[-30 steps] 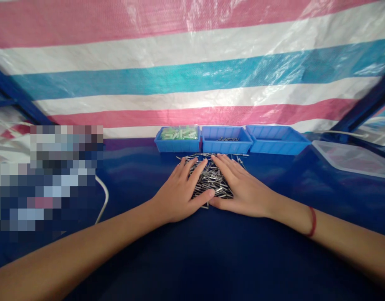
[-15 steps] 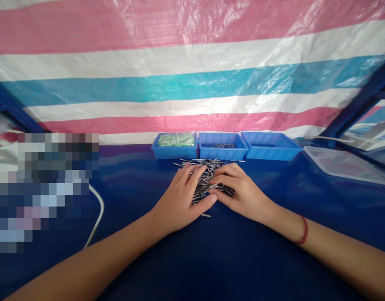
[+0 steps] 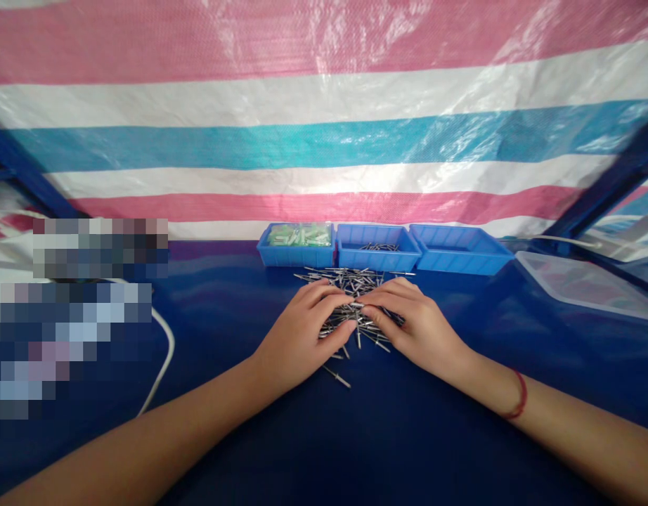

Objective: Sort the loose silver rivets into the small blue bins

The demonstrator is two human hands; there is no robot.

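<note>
A heap of silvery metal rivets [image 3: 355, 281] with long thin pins lies on the blue table. My left hand [image 3: 297, 327] curls around the heap's left side, its thumb and forefinger closed about some rivets. From the right, my right hand [image 3: 422, 316] bends its fingers over more of them, with the thumb tucked under the forefinger. The fingertips of both hands nearly meet above the middle of the heap. Rivets stick out below the hands, and a loose rivet [image 3: 337, 377] lies nearer to me. My palms hide how many are gripped.
Behind the heap stand three blue bins: a left bin [image 3: 297, 257] with bagged green and white pieces, a middle bin [image 3: 379, 258] with some rivets, and a right bin [image 3: 461, 261]. A translucent lid [image 3: 587, 284] lies at right. A white cable [image 3: 169, 344] runs at left beside a blurred-out area.
Both hands have gone from flat, spread fingers on the heap to curled fingers around rivets. Several rivets have shifted toward me, and one now lies apart in front.
</note>
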